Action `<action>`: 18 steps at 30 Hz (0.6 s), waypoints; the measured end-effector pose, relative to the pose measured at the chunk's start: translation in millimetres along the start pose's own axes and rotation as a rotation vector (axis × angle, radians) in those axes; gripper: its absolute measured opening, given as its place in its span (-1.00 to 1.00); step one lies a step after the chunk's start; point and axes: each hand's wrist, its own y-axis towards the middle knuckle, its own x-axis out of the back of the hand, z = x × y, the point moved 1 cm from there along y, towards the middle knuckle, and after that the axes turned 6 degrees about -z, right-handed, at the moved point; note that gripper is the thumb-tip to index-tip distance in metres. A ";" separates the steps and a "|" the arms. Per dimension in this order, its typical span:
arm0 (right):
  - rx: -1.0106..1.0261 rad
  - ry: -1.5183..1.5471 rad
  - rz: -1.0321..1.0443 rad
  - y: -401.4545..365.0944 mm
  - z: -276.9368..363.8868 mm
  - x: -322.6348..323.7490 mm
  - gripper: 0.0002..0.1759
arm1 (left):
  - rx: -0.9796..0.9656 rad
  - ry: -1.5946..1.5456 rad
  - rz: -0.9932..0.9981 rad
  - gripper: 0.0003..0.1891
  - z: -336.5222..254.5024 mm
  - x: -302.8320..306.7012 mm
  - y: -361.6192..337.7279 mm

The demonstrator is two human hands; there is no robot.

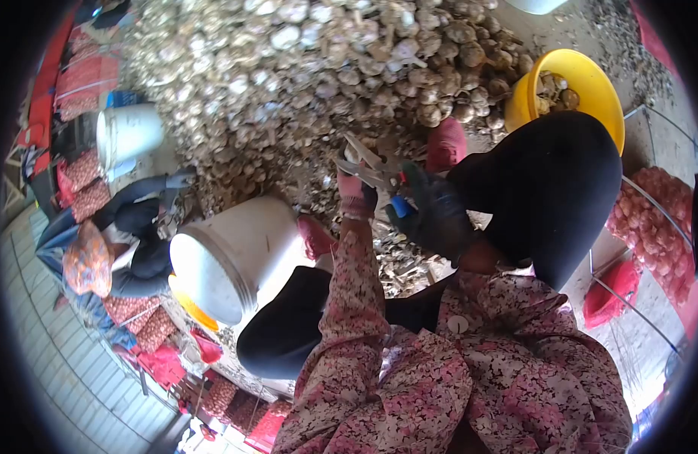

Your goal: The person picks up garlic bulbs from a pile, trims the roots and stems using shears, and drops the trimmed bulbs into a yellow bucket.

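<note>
My right hand (442, 214), in a dark glove, is closed around a pair of shears (377, 178) with blue and red on the handles. The metal jaws point left and stand apart. My left hand (355, 198), in a pink and dark glove, is just below the jaws with its fingers curled. What it holds, if anything, is hidden by the fingers and the shears. Beyond both hands spreads a large heap of garlic bulbs (311, 83) with dry stalks.
A white bucket (250, 234) lies tilted beside my left knee. At my right knee, a yellow bucket (568, 64) holds some bulbs. Another person (137, 234) sits at the left near a white bucket (129, 132). Filled red net sacks (655, 219) stand at right.
</note>
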 end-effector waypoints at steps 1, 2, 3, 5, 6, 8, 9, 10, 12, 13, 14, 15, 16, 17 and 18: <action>0.019 0.013 0.003 -5.1 -0.9 -4.6 -0.25 | -0.021 0.001 -0.011 -0.52 -10.3 17.8 -10.6; -0.013 -0.140 0.126 -5.3 5.1 -4.9 -0.22 | -0.052 0.091 -0.044 -0.45 -27.5 26.4 -24.0; -0.045 -0.300 0.247 -7.1 8.6 -6.0 -0.20 | -0.080 0.179 -0.078 -0.37 -42.6 29.7 -38.9; 0.046 -0.339 0.281 -15.8 7.0 -20.2 -0.16 | -0.110 0.132 -0.085 -0.33 -69.8 17.8 -68.4; 0.071 -0.357 0.319 -19.1 10.3 -24.6 -0.14 | -0.209 0.309 -0.148 -0.33 -73.2 18.1 -79.1; 0.110 -0.381 0.364 -26.8 13.7 -34.3 -0.11 | -0.380 0.541 -0.239 -0.35 -79.7 25.6 -92.7; 0.115 -0.347 0.401 -32.1 13.4 -40.1 -0.13 | -0.383 0.531 -0.250 -0.35 -80.5 33.3 -100.5; 0.117 -0.315 0.435 -37.6 13.9 -45.3 -0.14 | -0.359 0.792 -0.293 -0.33 -81.2 40.5 -107.2; 0.112 -0.319 0.476 -49.9 16.8 -51.8 -0.21 | -0.307 0.978 -0.300 -0.29 -87.7 44.4 -119.9; 0.099 -0.316 0.514 -56.0 16.7 -54.7 -0.28 | -0.306 0.966 -0.306 -0.29 -89.9 45.5 -127.0; 0.105 -0.326 0.518 -60.7 14.2 -58.3 -0.28 | -0.306 1.075 -0.290 -0.29 -93.5 44.5 -134.1; 0.084 -0.273 0.550 -64.8 10.1 -62.5 -0.37 | -0.306 1.185 -0.275 -0.30 -96.3 43.8 -140.1; 0.061 -0.218 0.583 -68.4 6.6 -66.1 -0.45 | -0.262 1.202 -0.289 -0.28 -96.1 43.9 -144.8; 0.069 -0.222 0.591 -71.3 4.6 -67.6 -0.45 | -0.259 1.195 -0.299 -0.28 -92.4 48.5 -147.6; 0.075 -0.218 0.605 -73.4 1.9 -68.4 -0.53 | -0.251 1.222 -0.304 -0.27 -89.1 52.6 -149.4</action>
